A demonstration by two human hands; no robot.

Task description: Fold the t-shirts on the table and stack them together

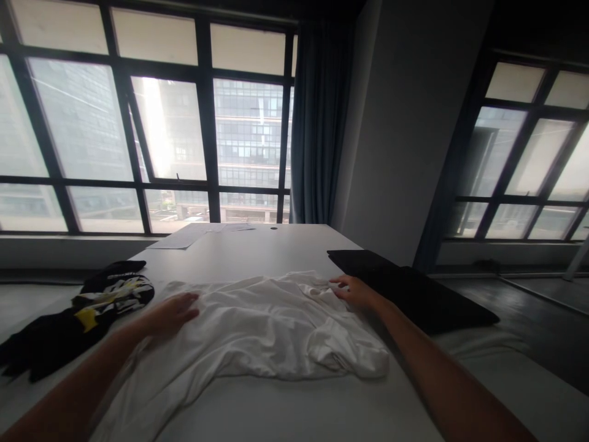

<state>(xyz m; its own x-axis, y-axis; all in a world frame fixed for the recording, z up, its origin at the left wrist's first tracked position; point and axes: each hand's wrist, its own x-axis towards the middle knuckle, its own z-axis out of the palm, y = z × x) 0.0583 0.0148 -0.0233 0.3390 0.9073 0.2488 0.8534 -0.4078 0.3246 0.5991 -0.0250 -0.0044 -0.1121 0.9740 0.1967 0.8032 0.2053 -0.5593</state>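
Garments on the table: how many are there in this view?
2. A white shirt lies crumpled in the middle, with the left hand and right hand resting on it. A black garment with yellow print lies at the left edge. Others may be hidden.

I am looking at a plain white shirt (257, 331) lying on the white table (257, 252). Near the left edge a black garment (78, 319) is showing yellow and white print. At the right edge a plain black cloth (414, 291) is lying. Dark blue curtains (317, 123) are hanging behind.
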